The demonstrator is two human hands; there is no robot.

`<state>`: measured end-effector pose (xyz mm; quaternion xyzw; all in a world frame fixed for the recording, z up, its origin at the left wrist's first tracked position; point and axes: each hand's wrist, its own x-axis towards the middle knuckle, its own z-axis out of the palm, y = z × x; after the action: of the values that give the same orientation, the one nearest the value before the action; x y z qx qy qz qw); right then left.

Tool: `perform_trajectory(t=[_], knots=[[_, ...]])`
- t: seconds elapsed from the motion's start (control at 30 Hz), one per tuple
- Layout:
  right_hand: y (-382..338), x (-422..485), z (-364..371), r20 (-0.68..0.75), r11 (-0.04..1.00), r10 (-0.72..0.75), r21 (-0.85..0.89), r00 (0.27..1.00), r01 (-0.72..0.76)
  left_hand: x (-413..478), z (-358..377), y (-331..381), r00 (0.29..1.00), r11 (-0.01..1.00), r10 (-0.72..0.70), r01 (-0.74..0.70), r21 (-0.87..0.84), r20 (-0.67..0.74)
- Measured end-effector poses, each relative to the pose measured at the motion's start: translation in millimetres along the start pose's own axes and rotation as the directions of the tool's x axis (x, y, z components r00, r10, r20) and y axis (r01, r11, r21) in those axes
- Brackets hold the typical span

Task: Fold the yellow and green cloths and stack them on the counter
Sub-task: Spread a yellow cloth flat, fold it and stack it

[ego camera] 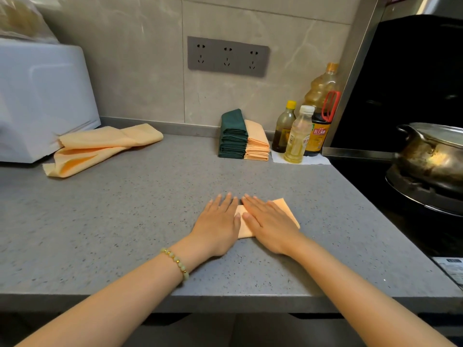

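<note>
Both forearms are stretched over the near edge of the grey counter [125, 221], a bead bracelet [175, 262] being worn on the left wrist. The left hand [218, 221] and the right hand [269, 222] are laid flat side by side, fingers straight and nothing grasped. A folded yellow cloth [285, 206] is pressed beneath both palms, with only its far right corner and a strip between the hands exposed.

The finished piles are found straight ahead by the wall. The green pile [233, 136] touches the yellow pile [258, 144], which stands just beside the bottles [298, 136]. The right hand is judged slightly nearer the yellow pile. Loose yellow cloths [100, 146] are left unfolded well apart, at the far left.
</note>
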<state>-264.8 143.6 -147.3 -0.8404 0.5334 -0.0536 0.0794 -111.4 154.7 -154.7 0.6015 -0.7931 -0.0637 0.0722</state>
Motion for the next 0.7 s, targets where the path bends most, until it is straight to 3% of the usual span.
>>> perform_trajectory(t=[0.27,0.47,0.63,0.7], knots=[[10.4,-2.8,-2.5,0.008,1.0,-0.012,0.012,1.0,0.012,-0.9,-2.2,0.0,0.999,1.0,0.0,0.0,0.005,0.034],[42.3,-15.4,-13.1,0.052,0.996,0.084,0.019,0.995,-0.085,0.8,-2.3,-2.1,0.998,1.0,-0.004,0.004,-0.006,0.068],[42.0,-20.3,-17.6,0.13,0.989,0.115,0.078,0.985,-0.126,10.5,-14.7,-15.4,0.985,0.993,0.11,-0.104,-0.05,0.131],[36.6,-25.6,-22.1,0.135,0.983,0.138,0.104,0.981,-0.153,16.9,-23.3,-24.8,0.993,0.996,0.084,-0.082,-0.031,0.084]])
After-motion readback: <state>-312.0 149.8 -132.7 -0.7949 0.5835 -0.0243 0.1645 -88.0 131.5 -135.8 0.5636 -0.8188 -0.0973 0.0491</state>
